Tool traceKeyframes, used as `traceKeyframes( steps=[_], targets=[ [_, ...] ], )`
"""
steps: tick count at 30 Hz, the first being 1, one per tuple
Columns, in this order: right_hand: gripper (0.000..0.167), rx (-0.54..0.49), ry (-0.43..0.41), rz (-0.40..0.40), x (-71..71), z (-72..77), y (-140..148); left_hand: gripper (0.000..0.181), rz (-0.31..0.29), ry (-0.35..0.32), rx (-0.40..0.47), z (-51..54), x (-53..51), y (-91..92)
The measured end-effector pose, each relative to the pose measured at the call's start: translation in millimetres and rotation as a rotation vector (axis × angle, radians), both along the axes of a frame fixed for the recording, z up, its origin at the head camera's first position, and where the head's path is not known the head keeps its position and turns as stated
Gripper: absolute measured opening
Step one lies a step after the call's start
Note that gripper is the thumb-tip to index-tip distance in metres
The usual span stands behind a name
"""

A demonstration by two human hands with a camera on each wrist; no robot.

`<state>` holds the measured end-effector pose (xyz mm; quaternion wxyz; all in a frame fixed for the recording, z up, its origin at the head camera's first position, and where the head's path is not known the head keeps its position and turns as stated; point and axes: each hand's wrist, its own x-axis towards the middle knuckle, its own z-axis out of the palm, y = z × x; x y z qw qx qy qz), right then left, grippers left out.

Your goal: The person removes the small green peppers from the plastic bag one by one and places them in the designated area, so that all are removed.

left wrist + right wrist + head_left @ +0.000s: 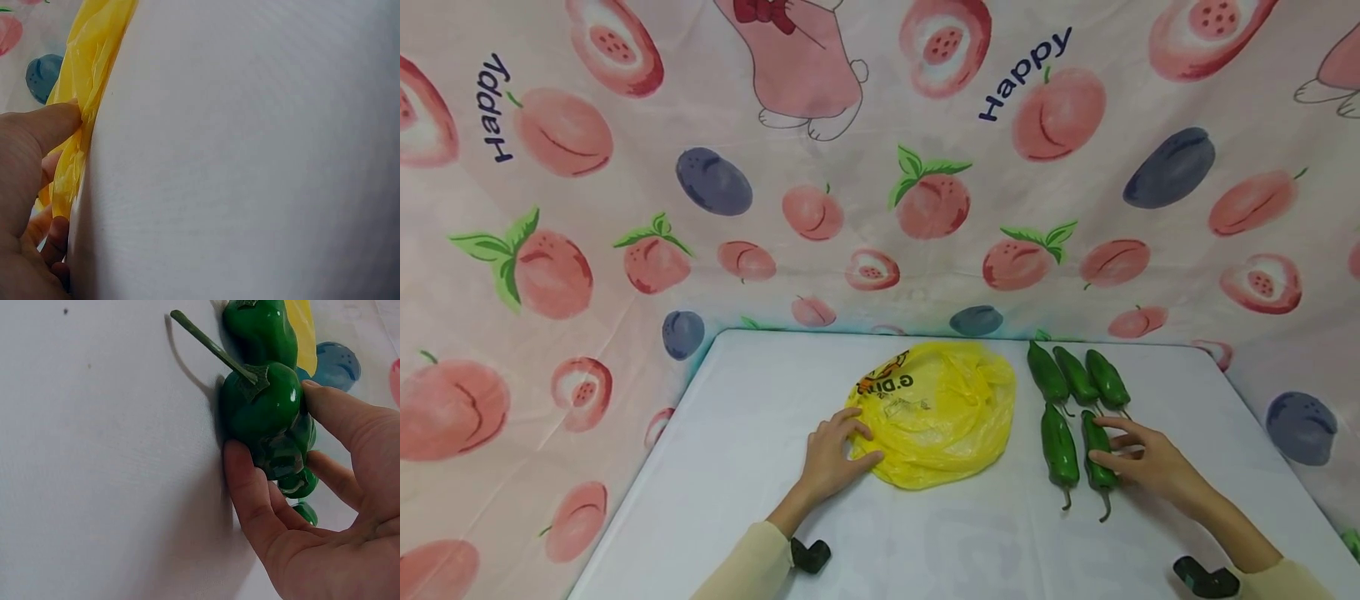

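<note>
A crumpled yellow plastic bag (940, 425) with dark printing lies on the white table. My left hand (835, 454) rests at its near left edge, thumb and fingers spread apart. In the left wrist view the thumb touches the yellow plastic (94, 56), and fingertips meet it lower down. Several green peppers lie in two rows to the bag's right. With my right hand (1153, 467) I hold the near right green pepper (1097, 462) between thumb and fingers, its stem toward me. Beside it lies another green pepper (1059, 450). In the right wrist view the held pepper (259, 403) looks low against the table.
In the back row are three more green peppers, the left one (1047, 373), the middle one (1076, 377) and the right one (1107, 379). A fruit-patterned cloth (850, 275) rises behind the white table (940, 542). Black straps (810, 556) are on both wrists.
</note>
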<state>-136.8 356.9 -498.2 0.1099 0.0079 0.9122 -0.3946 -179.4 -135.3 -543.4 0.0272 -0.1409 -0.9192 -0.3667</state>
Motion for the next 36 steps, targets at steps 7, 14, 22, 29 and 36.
traceKeyframes(
  steps=[7,14,22,29,36],
  targets=[
    [0.073,-0.009,-0.008,-0.006,-1.7,-2.6,2.0,0.027,-0.002,0.012,-0.001,1.1,0.3,0.4],
    [0.073,-0.023,-0.002,-0.008,-0.8,-3.0,1.5,0.027,-0.001,0.007,-0.010,1.7,-0.4,0.6],
    [0.073,-0.029,-0.002,-0.011,-1.0,-2.4,0.7,0.027,-0.022,-0.049,0.014,5.9,-1.5,-1.0],
    [0.073,-0.067,-0.030,-0.013,-2.8,-1.4,-0.2,0.027,-0.034,-0.046,0.020,8.0,-1.9,-3.9],
    [0.075,-0.061,-0.026,-0.013,-0.8,2.3,0.4,0.029,-0.035,-0.082,0.040,9.9,-5.9,-7.0]
  ],
)
